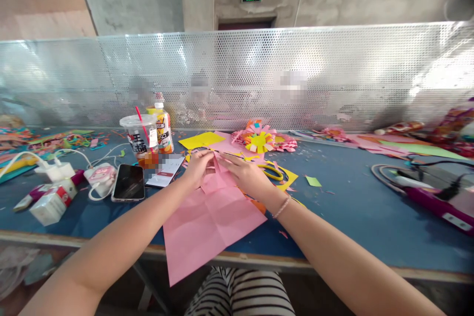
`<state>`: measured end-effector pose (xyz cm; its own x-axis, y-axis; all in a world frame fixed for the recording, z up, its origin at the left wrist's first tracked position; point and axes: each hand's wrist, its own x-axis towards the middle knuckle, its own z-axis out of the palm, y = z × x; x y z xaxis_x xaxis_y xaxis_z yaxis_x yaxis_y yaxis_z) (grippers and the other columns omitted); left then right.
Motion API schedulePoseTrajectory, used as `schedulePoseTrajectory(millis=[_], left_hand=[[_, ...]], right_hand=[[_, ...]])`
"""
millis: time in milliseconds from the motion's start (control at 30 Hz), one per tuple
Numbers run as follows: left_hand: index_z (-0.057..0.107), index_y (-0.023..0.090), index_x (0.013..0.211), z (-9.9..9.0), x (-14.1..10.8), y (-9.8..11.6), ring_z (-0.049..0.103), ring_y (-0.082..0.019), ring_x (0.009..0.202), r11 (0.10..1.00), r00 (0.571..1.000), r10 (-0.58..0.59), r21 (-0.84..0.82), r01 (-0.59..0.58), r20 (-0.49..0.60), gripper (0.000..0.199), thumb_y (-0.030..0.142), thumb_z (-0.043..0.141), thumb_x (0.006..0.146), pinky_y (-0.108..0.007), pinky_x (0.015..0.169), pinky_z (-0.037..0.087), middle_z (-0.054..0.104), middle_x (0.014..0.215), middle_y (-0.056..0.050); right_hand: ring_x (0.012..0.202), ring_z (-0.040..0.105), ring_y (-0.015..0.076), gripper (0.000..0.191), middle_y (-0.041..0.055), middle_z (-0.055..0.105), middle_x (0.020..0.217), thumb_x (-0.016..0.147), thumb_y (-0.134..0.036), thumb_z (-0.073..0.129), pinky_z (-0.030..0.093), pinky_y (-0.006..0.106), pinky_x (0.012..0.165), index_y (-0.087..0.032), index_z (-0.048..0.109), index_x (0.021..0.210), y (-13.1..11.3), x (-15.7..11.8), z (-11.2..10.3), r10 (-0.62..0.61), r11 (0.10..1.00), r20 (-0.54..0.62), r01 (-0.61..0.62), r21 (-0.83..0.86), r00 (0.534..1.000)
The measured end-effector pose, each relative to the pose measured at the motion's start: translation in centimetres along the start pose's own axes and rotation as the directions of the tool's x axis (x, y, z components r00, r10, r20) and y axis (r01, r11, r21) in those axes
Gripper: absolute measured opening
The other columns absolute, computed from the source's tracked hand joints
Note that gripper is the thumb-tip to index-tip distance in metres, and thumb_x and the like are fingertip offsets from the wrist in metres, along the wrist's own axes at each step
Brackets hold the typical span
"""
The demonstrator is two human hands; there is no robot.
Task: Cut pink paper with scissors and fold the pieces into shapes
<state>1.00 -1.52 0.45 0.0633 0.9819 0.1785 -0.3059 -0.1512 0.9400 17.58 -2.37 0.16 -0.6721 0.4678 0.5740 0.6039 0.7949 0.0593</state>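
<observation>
A creased pink paper sheet (215, 222) lies partly on the blue table, its lower corner hanging over the front edge. At its far end my left hand (200, 165) pinches the raised, folded pink paper from the left. My right hand (244, 173) presses on the same fold from the right, its fingers stretched together toward the left hand. The two hands nearly meet at the fold. Just behind them are yellow paper pieces and a pink paper flower with a yellow centre (260, 142).
On the left are a drink cup (138, 140), a bottle (163, 128), a black phone (128, 182), chargers and a small box (52, 205). Scissors (274, 173) lie right of the hands. A purple object with cables (437, 202) sits far right. A perforated metal screen (240, 74) stands behind.
</observation>
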Motion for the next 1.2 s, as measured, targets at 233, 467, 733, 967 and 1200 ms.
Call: schedulePoseTrajectory(millis=[233, 467, 733, 967, 1200], left_hand=[[0.058, 0.014, 0.07, 0.0, 0.2, 0.0, 0.056, -0.012, 0.058, 0.995, 1.0, -0.014, -0.094, 0.013, -0.016, 0.015, 0.028, 0.059, 0.063, -0.024, 0.053, 0.044, 0.06, 0.066, -0.003], [0.059, 0.013, 0.07, -0.1, 0.1, 0.0, 0.056, -0.012, 0.061, 0.999, 1.0, 0.018, -0.045, -0.017, 0.018, 0.024, 0.036, 0.062, 0.064, -0.024, 0.054, 0.045, 0.059, 0.07, -0.004], [0.059, 0.013, 0.073, -0.3, 0.2, -0.3, 0.055, -0.012, 0.062, 0.996, 0.997, 0.08, 0.025, -0.081, 0.024, 0.026, 0.038, 0.061, 0.065, -0.026, 0.056, 0.047, 0.057, 0.071, -0.004], [0.06, 0.014, 0.074, -0.2, 0.1, -0.3, 0.053, -0.01, 0.062, 0.985, 0.989, 0.14, 0.098, -0.143, 0.04, 0.027, 0.039, 0.06, 0.066, -0.026, 0.057, 0.048, 0.055, 0.073, -0.002], [0.06, 0.015, 0.074, 0.3, 0.0, -0.5, 0.053, -0.011, 0.064, 0.975, 0.988, 0.141, 0.161, -0.15, 0.067, 0.026, 0.04, 0.06, 0.065, -0.025, 0.058, 0.048, 0.055, 0.071, -0.001]], right_hand=[[0.11, 0.048, 0.0191, 0.049, 0.0057, 0.037, 0.134, 0.081, -0.009, 0.036, 0.047, 0.034, 0.088, -0.023, 0.036, 0.128, -0.8, 0.3, -0.3, -0.005, 0.998, -0.005, 0.004, -0.06, 1.0], [0.105, 0.051, 0.0217, 0.043, 0.0096, 0.036, 0.132, 0.085, -0.018, 0.033, 0.047, 0.038, 0.085, -0.02, 0.037, 0.128, -1.3, 0.5, -0.4, 0.026, 0.999, 0.007, -0.026, -0.044, 1.0], [0.11, 0.046, 0.0218, 0.038, 0.0084, 0.031, 0.134, 0.085, -0.019, 0.033, 0.041, 0.04, 0.091, -0.021, 0.044, 0.122, -1.3, 0.5, -0.6, -0.018, 0.995, 0.023, 0.016, 0.101, 1.0], [0.103, 0.046, 0.017, 0.032, 0.0106, 0.049, 0.11, 0.08, -0.02, 0.043, 0.041, 0.032, 0.085, -0.015, 0.045, 0.111, -1.0, 1.0, 0.2, 0.278, 0.846, -0.124, -0.182, 0.501, 0.952], [0.05, 0.03, 0.0066, 0.028, -0.0051, 0.032, 0.056, 0.077, -0.036, 0.044, 0.026, 0.021, 0.048, -0.017, 0.038, 0.058, -0.4, 1.5, 0.7, 0.44, 0.623, 0.144, -0.417, 0.662, 0.886]])
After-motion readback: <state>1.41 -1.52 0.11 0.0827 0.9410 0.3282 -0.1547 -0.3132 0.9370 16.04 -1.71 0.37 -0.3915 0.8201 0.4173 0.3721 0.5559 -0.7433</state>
